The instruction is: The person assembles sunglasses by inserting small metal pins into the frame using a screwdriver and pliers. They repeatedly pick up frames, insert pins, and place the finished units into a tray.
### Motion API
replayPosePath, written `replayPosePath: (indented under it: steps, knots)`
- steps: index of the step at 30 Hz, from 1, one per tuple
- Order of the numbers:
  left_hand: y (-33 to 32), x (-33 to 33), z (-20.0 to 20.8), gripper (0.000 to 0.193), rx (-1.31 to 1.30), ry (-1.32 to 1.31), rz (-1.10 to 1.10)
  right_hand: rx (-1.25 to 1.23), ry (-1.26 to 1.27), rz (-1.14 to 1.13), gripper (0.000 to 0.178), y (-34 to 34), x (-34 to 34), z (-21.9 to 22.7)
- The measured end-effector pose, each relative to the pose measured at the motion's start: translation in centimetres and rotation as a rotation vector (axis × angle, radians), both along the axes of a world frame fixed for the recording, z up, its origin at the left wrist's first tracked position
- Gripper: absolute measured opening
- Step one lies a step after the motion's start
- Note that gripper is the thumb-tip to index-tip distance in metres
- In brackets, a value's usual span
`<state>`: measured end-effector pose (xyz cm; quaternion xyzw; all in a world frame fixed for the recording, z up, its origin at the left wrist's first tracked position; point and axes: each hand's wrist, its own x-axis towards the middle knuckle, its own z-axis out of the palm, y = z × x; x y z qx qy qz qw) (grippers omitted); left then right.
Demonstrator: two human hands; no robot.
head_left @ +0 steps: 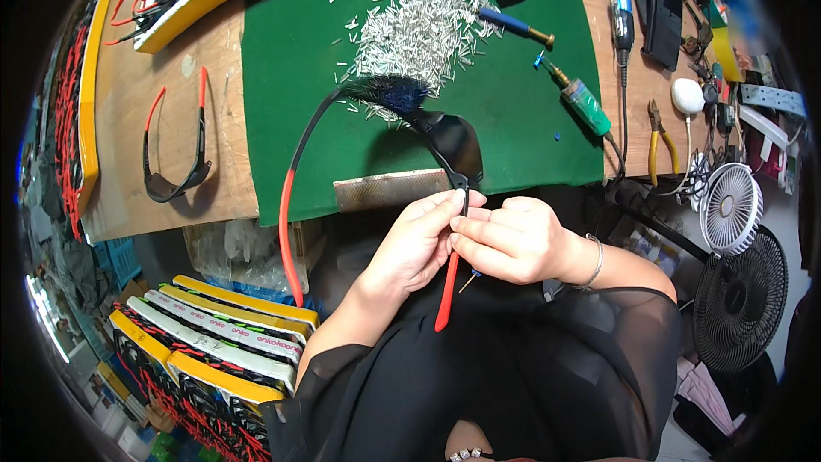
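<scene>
My left hand (412, 244) and my right hand (505, 239) meet at the hinge of a pair of black sunglasses (451, 144) with black-and-red arms. Both hands pinch the near arm where it joins the frame. That arm's red tip (445, 291) hangs down below my fingers. The other arm (291, 205) curves away to the left, black turning red. A thin pin with a blue end (469, 279) sticks out under my right hand. A heap of small silver pins (419, 27) lies on the green mat (513, 120) beyond the glasses.
A second black-and-red pair of glasses (175, 150) lies on the wooden bench at left. Screwdrivers (581, 103), yellow pliers (658, 141), a metal file (389, 188) and a small white fan (729, 205) sit around the mat. Trays of stacked glasses (214, 342) stand at lower left.
</scene>
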<state>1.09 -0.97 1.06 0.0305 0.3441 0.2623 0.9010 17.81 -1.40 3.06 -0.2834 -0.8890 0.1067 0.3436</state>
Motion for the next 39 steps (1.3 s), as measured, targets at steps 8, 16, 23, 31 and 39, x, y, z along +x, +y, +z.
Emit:
replayPosePath:
  steps: [8,16,23,31,39]
  knots:
    - [-0.9,1.6,1.0,0.022,-0.109,0.202,-0.041,-0.709,0.011,-0.24,0.045,-2.2,4.0,1.7]
    - [-1.4,1.7,0.0,0.024,-0.124,0.25,0.001,-0.855,-0.086,-0.254,0.026,-0.3,4.2,0.6]
    - [-1.2,1.5,-0.3,0.024,-0.145,0.205,0.019,-0.919,0.022,-0.271,0.017,0.8,3.9,-0.5]
    - [-1.4,1.7,-0.3,0.023,-0.148,0.201,0.025,-0.914,0.055,-0.252,0.018,1.0,3.8,-0.6]
    - [-1.2,1.7,-0.8,0.026,-0.112,0.203,-0.025,-0.714,-0.111,-0.371,0.022,1.1,2.2,0.8]
